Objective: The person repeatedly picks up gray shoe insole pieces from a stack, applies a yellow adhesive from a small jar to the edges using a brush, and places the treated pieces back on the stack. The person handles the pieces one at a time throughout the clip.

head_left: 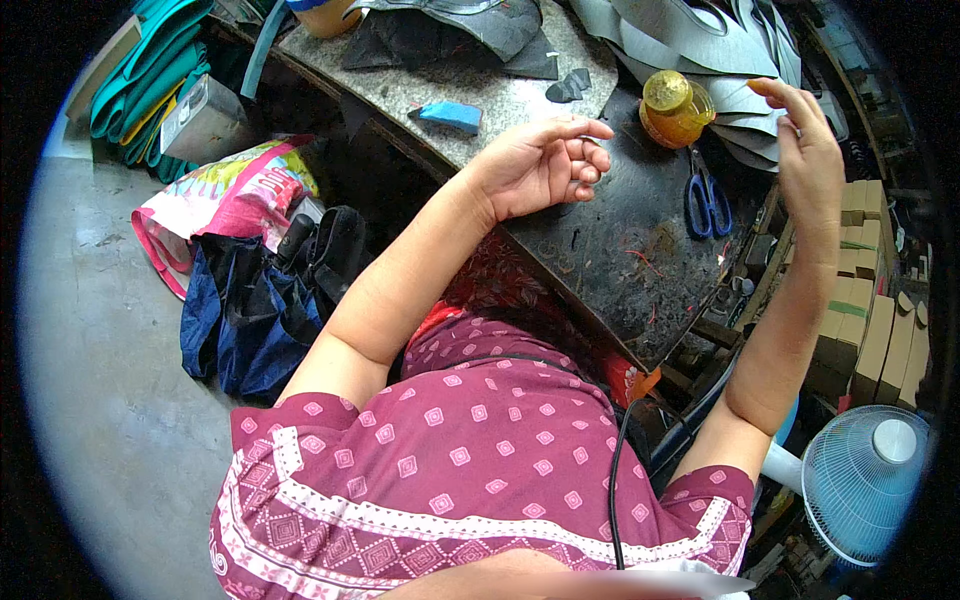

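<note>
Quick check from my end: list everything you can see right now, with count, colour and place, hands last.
Jar: one, amber with yellow lid, on the dark bench between the hands.
Scissors: one pair, blue handles, on the bench below the jar.
Block: one, blue, on the speckled stone slab.
Grey sheets: a pile, count unclear, at the bench's far edge.
Printed bag: one, pink and white, on the floor at left.
Umbrella: one, dark blue, beside the bag.
Cardboard boxes: a stack, tan, at right.
Fan: one, pale blue, lower right.
Left hand: raised over the bench, fingers curled; whether it pinches anything is unclear.
Right hand: raised beside the jar, fingers extended.
</note>
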The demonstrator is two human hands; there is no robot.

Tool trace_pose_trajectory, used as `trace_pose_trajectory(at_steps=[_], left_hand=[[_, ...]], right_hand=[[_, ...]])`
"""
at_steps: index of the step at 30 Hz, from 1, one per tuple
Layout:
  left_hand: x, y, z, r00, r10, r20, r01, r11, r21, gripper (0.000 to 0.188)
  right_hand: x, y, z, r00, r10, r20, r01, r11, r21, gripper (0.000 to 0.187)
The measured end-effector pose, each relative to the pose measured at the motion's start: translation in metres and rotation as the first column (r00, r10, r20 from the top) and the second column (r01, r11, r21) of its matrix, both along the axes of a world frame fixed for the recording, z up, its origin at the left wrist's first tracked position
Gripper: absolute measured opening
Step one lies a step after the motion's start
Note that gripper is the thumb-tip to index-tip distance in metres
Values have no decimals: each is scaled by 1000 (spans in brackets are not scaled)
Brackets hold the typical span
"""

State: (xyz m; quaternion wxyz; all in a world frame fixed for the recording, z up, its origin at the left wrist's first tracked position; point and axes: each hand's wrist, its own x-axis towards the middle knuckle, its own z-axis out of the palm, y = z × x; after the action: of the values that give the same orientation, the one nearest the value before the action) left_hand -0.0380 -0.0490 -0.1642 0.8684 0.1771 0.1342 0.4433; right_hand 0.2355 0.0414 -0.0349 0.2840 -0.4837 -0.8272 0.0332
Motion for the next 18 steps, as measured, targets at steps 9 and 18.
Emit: trace_pose_trajectory(at_steps=[9,18], left_hand=[[2,0,2,1000,-9,-10,9,1000,-21,33],[0,1,-1,1000,6,18,-6,1000,-26,32]], right_hand=[[-3,15,34,965,260,-42,-255,963,91,30],[-101,74,-5,985,121,-126,-99,981,166,69]])
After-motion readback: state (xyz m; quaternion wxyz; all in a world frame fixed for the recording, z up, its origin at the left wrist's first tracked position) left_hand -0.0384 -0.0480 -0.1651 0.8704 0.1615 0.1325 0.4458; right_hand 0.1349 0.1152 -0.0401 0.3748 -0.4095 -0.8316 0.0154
